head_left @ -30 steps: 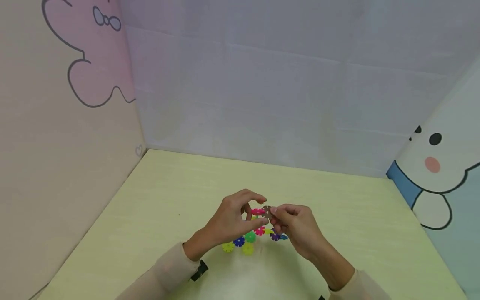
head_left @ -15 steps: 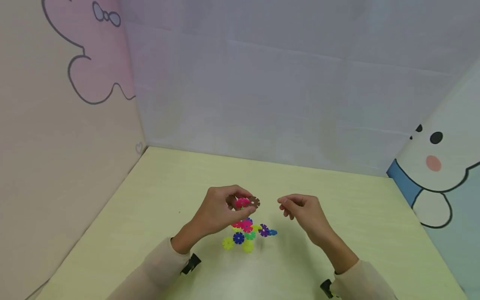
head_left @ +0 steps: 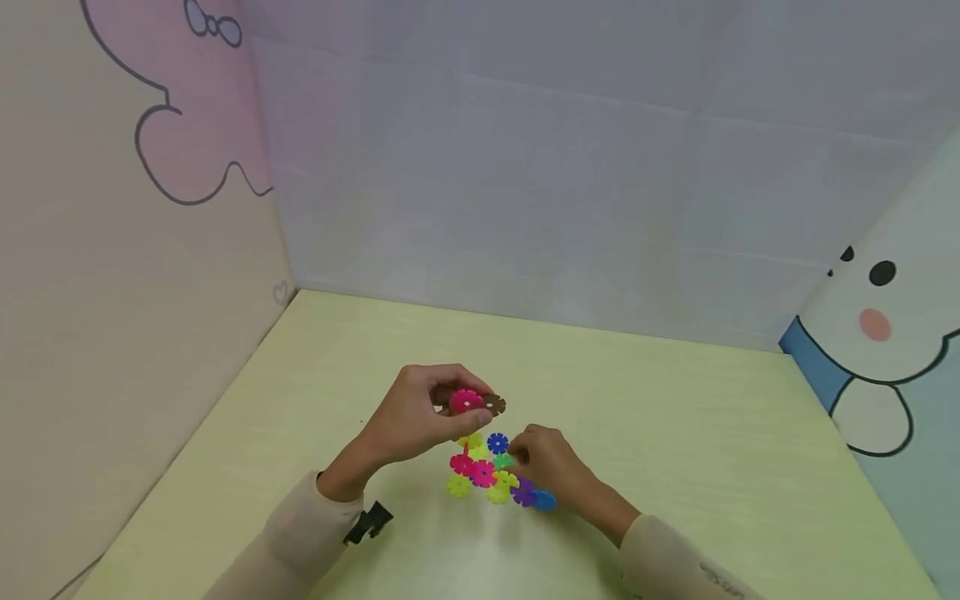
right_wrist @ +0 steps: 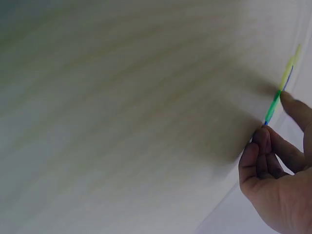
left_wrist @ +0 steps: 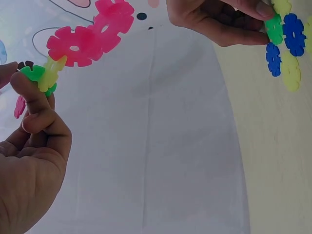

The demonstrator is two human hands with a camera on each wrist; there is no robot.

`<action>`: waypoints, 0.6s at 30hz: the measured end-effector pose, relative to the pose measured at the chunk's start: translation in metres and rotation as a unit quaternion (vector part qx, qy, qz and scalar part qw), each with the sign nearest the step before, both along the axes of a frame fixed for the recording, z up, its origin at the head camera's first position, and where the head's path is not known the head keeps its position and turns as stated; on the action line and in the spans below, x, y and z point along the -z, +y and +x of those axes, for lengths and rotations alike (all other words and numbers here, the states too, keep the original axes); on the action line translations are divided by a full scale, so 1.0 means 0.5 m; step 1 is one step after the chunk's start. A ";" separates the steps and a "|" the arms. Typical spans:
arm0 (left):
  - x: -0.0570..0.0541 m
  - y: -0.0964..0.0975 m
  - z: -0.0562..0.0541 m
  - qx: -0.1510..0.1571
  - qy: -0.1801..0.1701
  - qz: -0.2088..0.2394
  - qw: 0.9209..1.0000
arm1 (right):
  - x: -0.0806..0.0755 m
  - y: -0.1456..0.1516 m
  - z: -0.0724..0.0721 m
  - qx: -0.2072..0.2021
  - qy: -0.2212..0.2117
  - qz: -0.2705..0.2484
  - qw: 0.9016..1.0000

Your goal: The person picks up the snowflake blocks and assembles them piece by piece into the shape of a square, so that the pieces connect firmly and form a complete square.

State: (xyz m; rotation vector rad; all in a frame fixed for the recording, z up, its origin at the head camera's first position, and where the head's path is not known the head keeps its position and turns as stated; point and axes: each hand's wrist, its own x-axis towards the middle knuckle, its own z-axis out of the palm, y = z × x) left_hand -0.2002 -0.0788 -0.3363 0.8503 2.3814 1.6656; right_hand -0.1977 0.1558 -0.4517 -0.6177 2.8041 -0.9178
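My left hand (head_left: 416, 417) holds a linked figure of notched plastic snowflake discs by its upper end. A pink disc (head_left: 467, 401) and a brown disc (head_left: 496, 406) show between its thumb and fingers. In the left wrist view, the fingertips are at a green disc (left_wrist: 33, 73), beside a yellow one (left_wrist: 51, 74) and larger pink discs (left_wrist: 73, 46). My right hand (head_left: 553, 463), lower and to the right, pinches a green disc (left_wrist: 274, 29) between thumb and finger. Blue discs (left_wrist: 294, 34) and yellow discs (left_wrist: 291, 73) adjoin it.
Below the hands, pink discs (head_left: 483, 473), a purple disc (head_left: 522, 492) and a light blue disc (head_left: 545, 500) cluster over the pale table (head_left: 360, 350). A grey-white backdrop (head_left: 525, 192) rises behind, with cartoon-printed panels (head_left: 885, 333) at the sides.
My right hand let go of the brown disc, drew back, then came down to pinch a green disc. My left hand moved left with the figure, its fingers closing in; the figure has turned.
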 end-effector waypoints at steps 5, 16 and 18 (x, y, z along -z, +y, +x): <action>-0.001 0.003 0.005 0.021 -0.011 0.000 1.000 | -0.007 0.002 -0.004 0.017 -0.050 -0.009 0.999; 0.017 0.007 0.003 0.040 0.005 -0.014 0.999 | -0.075 0.082 0.004 0.053 -0.127 -0.226 0.964; 0.022 0.011 -0.002 0.042 0.012 -0.009 0.999 | -0.109 0.095 0.022 0.067 -0.095 -0.271 0.956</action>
